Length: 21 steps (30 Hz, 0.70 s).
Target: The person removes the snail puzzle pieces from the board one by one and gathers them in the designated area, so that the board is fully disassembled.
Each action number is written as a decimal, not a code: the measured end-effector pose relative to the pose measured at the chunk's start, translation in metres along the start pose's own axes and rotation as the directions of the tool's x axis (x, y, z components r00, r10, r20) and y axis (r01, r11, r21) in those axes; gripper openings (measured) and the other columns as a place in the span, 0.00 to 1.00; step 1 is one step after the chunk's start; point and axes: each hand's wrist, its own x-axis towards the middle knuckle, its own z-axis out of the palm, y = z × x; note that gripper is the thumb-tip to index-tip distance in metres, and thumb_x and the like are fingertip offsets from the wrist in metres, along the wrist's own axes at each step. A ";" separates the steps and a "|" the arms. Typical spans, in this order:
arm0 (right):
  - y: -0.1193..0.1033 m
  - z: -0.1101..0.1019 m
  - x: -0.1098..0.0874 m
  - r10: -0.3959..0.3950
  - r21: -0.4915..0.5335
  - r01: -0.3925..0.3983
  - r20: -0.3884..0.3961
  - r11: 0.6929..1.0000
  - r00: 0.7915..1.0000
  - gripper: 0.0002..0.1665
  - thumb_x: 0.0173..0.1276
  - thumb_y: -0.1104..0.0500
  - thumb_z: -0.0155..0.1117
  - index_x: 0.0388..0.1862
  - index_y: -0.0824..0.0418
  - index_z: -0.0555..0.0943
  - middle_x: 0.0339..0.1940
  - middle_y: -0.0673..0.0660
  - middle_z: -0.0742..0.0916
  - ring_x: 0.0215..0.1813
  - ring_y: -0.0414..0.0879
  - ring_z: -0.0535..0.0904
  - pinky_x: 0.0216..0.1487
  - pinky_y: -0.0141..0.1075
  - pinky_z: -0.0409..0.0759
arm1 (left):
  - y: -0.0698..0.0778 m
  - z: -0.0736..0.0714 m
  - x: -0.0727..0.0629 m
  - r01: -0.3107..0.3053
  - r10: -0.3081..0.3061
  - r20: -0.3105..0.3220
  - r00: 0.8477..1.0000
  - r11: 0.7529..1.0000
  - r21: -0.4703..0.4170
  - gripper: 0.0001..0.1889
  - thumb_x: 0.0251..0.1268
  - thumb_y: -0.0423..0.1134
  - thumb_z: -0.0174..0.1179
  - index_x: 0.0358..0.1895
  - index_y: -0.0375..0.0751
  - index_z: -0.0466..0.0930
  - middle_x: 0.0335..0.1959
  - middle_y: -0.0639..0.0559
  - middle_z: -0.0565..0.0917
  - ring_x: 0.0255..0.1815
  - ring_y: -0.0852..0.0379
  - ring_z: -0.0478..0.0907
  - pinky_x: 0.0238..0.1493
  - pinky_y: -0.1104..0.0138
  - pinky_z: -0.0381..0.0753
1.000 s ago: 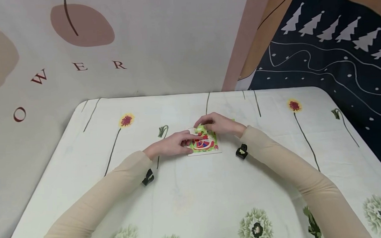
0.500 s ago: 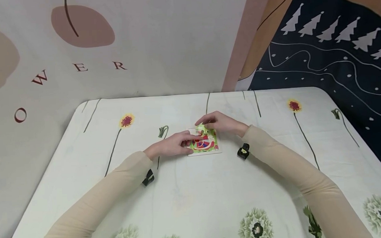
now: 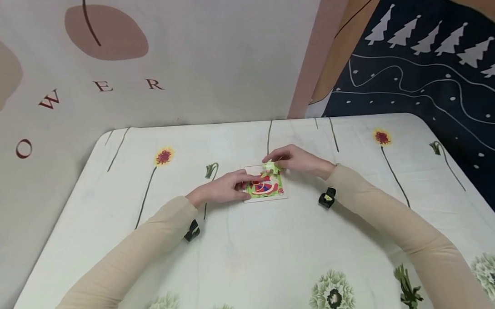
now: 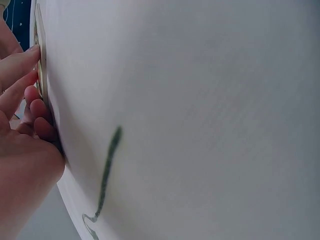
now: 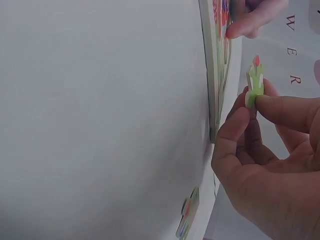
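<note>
A small square jigsaw puzzle board (image 3: 285, 194) with a pale rim and a red, blue and green picture lies mid-table. My left hand (image 3: 226, 186) rests at its left side, with the index finger straight across the picture and the thumb by the near left corner. In the left wrist view the other fingers bend beside the board's edge. Over the board's far right part, my right hand (image 3: 298, 161) pinches a green puzzle piece (image 5: 254, 87) with a red tip between thumb and fingers. In the right wrist view this piece is held up, apart from the board.
Another puzzle piece (image 5: 188, 215), green and red, lies on the table near my right hand in the right wrist view. A white flower-print cloth (image 3: 250, 245) covers the table. Printed curtains (image 3: 228, 59) hang behind it.
My right hand has moved a little to the right over the board with the green puzzle piece pinched in it. My left hand has stayed in place.
</note>
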 end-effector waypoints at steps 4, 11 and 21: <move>0.002 -0.003 -0.003 -0.009 -0.009 0.009 -0.023 1.000 1.000 0.22 0.73 0.69 0.49 0.61 0.60 0.81 0.64 0.60 0.82 0.57 0.51 0.76 0.57 0.39 0.72 | -0.001 0.000 0.000 0.000 0.000 0.000 1.000 1.000 0.006 0.29 0.65 0.35 0.62 0.71 0.45 0.72 0.37 0.49 0.69 0.37 0.56 0.65 0.40 0.68 0.66; 0.006 -0.009 -0.008 -0.037 -0.031 0.035 -0.054 0.999 0.998 0.22 0.72 0.69 0.52 0.62 0.61 0.81 0.61 0.61 0.83 0.49 0.49 0.76 0.50 0.35 0.73 | -0.002 0.000 0.000 -0.005 0.005 -0.002 1.000 1.000 0.009 0.28 0.65 0.35 0.63 0.70 0.45 0.73 0.37 0.49 0.69 0.38 0.56 0.65 0.41 0.68 0.66; 0.013 -0.019 -0.019 -0.015 -0.036 0.012 -0.092 0.999 0.996 0.20 0.73 0.67 0.54 0.62 0.65 0.80 0.58 0.65 0.84 0.49 0.52 0.77 0.48 0.33 0.75 | -0.002 0.000 0.000 -0.015 0.015 -0.002 1.000 1.000 0.021 0.28 0.66 0.36 0.63 0.70 0.46 0.73 0.40 0.49 0.71 0.39 0.56 0.66 0.42 0.68 0.67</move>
